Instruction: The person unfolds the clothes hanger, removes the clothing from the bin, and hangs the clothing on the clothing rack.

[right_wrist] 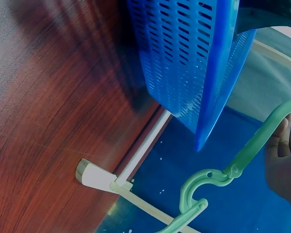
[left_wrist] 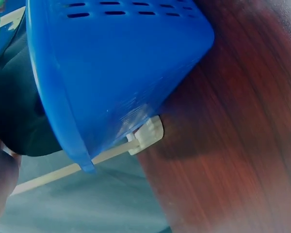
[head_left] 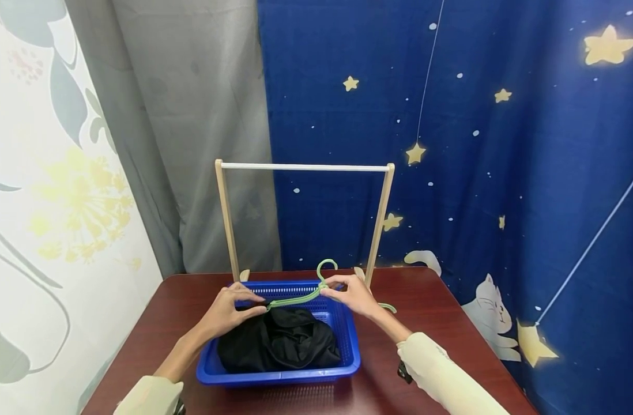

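My right hand (head_left: 350,294) pinches a light green clothes hanger (head_left: 298,300) just below its upright hook. In the right wrist view, the free arm of the hanger (right_wrist: 257,141) curves out past the fingers. At the hanger's left end, my left hand (head_left: 230,311) pinches the edge of a black garment (head_left: 301,340) between thumb and fingers. Most of that garment lies bunched in a blue plastic basket (head_left: 277,377); its kind does not show. The hanger's left tip meets the cloth by the left thumb. In the left wrist view, black cloth (left_wrist: 19,107) hangs beside the basket rim.
Behind the basket stands a small rack with wooden posts (head_left: 225,219) and a white top bar (head_left: 303,167). Its wooden foot (right_wrist: 97,175) rests on the dark red table (head_left: 425,346). A grey curtain (head_left: 197,115) and a blue starry curtain (head_left: 347,127) hang at the back.
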`<state>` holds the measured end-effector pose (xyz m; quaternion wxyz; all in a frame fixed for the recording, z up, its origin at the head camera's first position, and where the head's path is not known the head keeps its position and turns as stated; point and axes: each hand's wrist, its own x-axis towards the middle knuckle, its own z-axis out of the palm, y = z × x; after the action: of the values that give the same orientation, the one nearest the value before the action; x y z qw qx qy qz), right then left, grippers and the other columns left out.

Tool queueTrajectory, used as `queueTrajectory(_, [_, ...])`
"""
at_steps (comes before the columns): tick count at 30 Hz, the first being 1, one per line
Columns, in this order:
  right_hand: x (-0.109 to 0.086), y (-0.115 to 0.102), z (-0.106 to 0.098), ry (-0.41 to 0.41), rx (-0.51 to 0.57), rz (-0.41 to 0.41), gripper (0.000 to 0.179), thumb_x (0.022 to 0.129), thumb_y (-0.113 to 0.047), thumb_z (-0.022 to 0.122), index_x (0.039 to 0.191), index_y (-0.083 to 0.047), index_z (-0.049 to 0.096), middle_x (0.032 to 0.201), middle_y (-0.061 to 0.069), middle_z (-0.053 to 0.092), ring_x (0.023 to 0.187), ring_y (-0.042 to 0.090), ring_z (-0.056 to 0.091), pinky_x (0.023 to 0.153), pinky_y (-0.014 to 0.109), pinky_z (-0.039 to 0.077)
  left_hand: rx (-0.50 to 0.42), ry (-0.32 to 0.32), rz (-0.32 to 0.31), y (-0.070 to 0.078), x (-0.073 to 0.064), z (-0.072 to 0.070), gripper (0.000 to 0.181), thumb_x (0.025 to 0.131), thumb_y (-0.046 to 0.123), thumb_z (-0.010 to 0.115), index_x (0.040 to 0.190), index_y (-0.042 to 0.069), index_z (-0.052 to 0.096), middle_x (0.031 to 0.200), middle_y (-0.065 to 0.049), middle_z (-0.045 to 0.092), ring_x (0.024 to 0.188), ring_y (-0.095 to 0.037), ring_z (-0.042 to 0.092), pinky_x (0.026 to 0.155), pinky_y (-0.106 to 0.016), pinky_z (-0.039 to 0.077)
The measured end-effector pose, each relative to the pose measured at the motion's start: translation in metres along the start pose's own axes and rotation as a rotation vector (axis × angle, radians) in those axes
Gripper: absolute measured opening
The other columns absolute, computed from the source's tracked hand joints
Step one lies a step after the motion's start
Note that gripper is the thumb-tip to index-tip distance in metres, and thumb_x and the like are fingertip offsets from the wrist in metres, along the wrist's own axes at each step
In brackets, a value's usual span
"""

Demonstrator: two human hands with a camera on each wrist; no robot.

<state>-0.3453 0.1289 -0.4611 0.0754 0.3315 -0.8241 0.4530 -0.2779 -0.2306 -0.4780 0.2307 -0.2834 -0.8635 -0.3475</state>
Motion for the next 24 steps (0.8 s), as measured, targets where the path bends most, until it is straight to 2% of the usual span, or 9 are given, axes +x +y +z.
queueTrajectory(4, [-0.001, 0.001, -0.001, 0.001, 0.048, 0.008, 0.019, 0.092, -0.023, 0.081, 0.109, -0.014, 0.080, 0.094, -0.001, 0.078, 0.085, 0.013, 0.071, 0.072, 0.025, 0.055, -0.033, -0.005, -0.056, 0.001, -0.004, -0.008, 0.026, 0.088, 0.028, 0.085, 0.114, 0.025, 0.080, 0.095, 0.020, 0.070, 0.094, -0.010, 0.059, 0.090, -0.041, 0.034])
queueTrajectory(8, [-0.001, 0.002, -0.003, 0.017, 0.080, 0.017, 0.019, 0.091, -0.020, 0.082, 0.108, -0.010, 0.080, 0.094, 0.004, 0.078, 0.085, 0.020, 0.071, 0.071, 0.026, 0.053, 0.014, 0.002, -0.066, -0.003, -0.010, -0.014, 0.021, 0.086, 0.026, 0.086, 0.107, 0.027, 0.082, 0.095, 0.017, 0.066, 0.090, -0.009, 0.057, 0.085, -0.038, 0.035])
queueTrajectory(11, [-0.001, 0.002, -0.003, 0.027, 0.077, 0.010, 0.019, 0.091, -0.017, 0.082, 0.107, -0.008, 0.080, 0.093, 0.005, 0.078, 0.084, 0.025, 0.071, 0.072, 0.034, 0.054, 0.054, 0.009, -0.049, -0.005, -0.012, -0.015, 0.016, 0.085, 0.025, 0.088, 0.100, 0.028, 0.084, 0.093, 0.014, 0.063, 0.086, -0.006, 0.056, 0.081, -0.037, 0.037])
queueTrajectory(12, [-0.001, 0.002, -0.003, 0.029, 0.069, 0.005, 0.019, 0.091, -0.017, 0.082, 0.107, -0.008, 0.080, 0.093, 0.005, 0.078, 0.084, 0.025, 0.071, 0.074, 0.037, 0.055, 0.051, 0.011, -0.043, -0.005, -0.012, -0.015, 0.015, 0.085, 0.024, 0.088, 0.099, 0.027, 0.084, 0.092, 0.013, 0.064, 0.085, -0.006, 0.057, 0.080, -0.038, 0.039])
queueTrajectory(14, [0.000, 0.002, -0.002, 0.030, 0.050, 0.000, 0.018, 0.090, -0.019, 0.083, 0.107, -0.011, 0.081, 0.092, 0.001, 0.078, 0.084, 0.022, 0.072, 0.091, 0.043, 0.050, 0.043, 0.014, -0.028, -0.005, -0.011, -0.014, 0.013, 0.085, 0.023, 0.088, 0.097, 0.025, 0.085, 0.091, 0.013, 0.064, 0.085, -0.006, 0.057, 0.078, -0.039, 0.042])
queueTrajectory(17, [0.001, 0.001, 0.000, 0.030, 0.015, -0.010, 0.018, 0.091, -0.022, 0.083, 0.106, -0.014, 0.081, 0.091, -0.003, 0.078, 0.082, 0.016, 0.073, 0.093, 0.046, 0.050, 0.022, 0.020, -0.011, -0.004, -0.008, -0.013, 0.012, 0.085, 0.021, 0.087, 0.097, 0.024, 0.085, 0.092, 0.013, 0.065, 0.086, -0.005, 0.057, 0.077, -0.039, 0.045])
queueTrajectory(19, [0.001, 0.000, 0.001, 0.024, 0.004, -0.008, 0.018, 0.090, -0.024, 0.083, 0.106, -0.016, 0.081, 0.091, -0.004, 0.078, 0.083, 0.012, 0.072, 0.091, 0.043, 0.053, 0.007, 0.023, -0.001, -0.003, -0.005, -0.011, 0.012, 0.085, 0.020, 0.087, 0.097, 0.024, 0.085, 0.092, 0.014, 0.066, 0.086, -0.005, 0.057, 0.076, -0.036, 0.045])
queueTrajectory(21, [0.002, -0.001, 0.002, 0.016, 0.001, -0.003, 0.018, 0.091, -0.025, 0.083, 0.106, -0.016, 0.081, 0.092, -0.005, 0.078, 0.083, 0.010, 0.071, 0.075, 0.039, 0.058, 0.001, 0.028, 0.012, -0.002, -0.002, -0.009, 0.012, 0.085, 0.018, 0.087, 0.096, 0.024, 0.085, 0.092, 0.014, 0.066, 0.087, -0.004, 0.057, 0.077, -0.034, 0.044])
queueTrajectory(24, [0.003, -0.002, 0.003, 0.006, 0.006, 0.005, 0.018, 0.091, -0.026, 0.082, 0.106, -0.017, 0.081, 0.093, -0.006, 0.078, 0.084, 0.008, 0.071, 0.073, 0.030, 0.057, -0.010, 0.040, 0.041, -0.001, 0.002, -0.005, 0.012, 0.084, 0.017, 0.087, 0.095, 0.022, 0.085, 0.091, 0.014, 0.067, 0.087, -0.005, 0.058, 0.079, -0.032, 0.042])
